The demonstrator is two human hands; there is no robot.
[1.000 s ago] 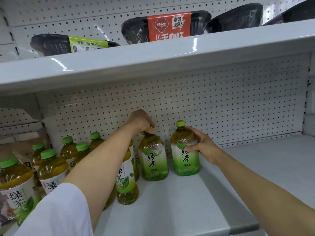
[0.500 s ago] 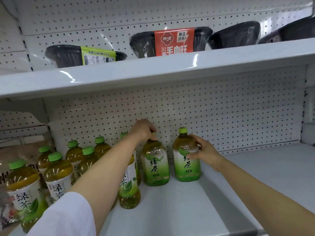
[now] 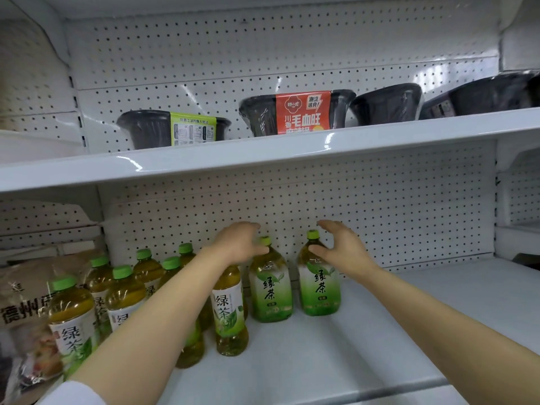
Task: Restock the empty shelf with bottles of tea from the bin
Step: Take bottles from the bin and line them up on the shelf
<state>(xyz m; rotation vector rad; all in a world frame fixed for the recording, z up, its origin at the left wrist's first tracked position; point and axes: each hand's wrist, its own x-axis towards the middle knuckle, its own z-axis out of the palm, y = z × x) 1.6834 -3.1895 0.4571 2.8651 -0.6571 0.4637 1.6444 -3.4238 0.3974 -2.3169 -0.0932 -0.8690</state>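
Two green-tea bottles are standing upright side by side at centre frame on the white shelf (image 3: 380, 331): left bottle (image 3: 270, 290), right bottle (image 3: 319, 282). Left hand (image 3: 238, 242) is hovering beside the left bottle's cap, grip open, holding nothing. Right hand (image 3: 342, 247) is spreading open around the right bottle's neck; whether it touches, cannot tell. More bottles (image 3: 122, 290) are crowding lower left.

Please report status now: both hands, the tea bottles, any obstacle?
Left hand open beside its tea bottle. Right hand open by the right bottle. Both bottles upright. Shelf rightward free.

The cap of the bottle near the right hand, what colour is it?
Light green cap; head view.
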